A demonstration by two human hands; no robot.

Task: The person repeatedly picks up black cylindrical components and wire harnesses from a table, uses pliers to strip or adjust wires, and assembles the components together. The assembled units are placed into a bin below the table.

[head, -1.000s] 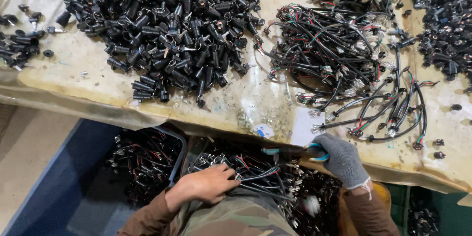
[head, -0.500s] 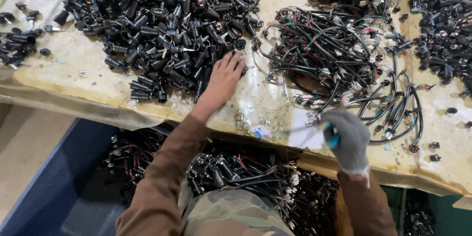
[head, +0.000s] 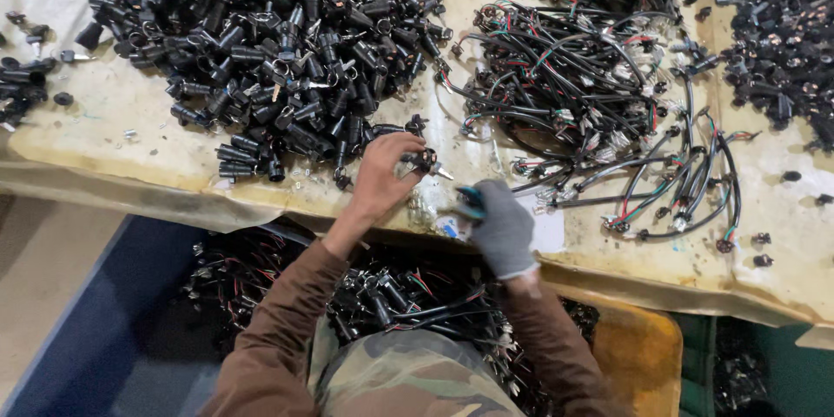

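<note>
My bare left hand [head: 382, 175] pinches a small black cylindrical part [head: 423, 159] just above the near edge of the table, beside the big heap of black cylindrical parts [head: 261, 52]. My right hand [head: 502, 226], in a grey glove, grips a tool with a teal handle [head: 470, 201] a short way to the right of the part. Both hands sit close together over the worn yellowish table top [head: 130, 122].
A tangle of black cables with red and green wires [head: 599, 95] covers the table's right middle. More black parts [head: 782, 26] lie at the far right. Below the table edge a blue bin [head: 78, 330] and a yellow bin [head: 643, 356] hold wired assemblies [head: 391, 295].
My left hand drew back from the heap toward the table edge and now holds a black part. My gloved right hand moved left toward it with the tool.
</note>
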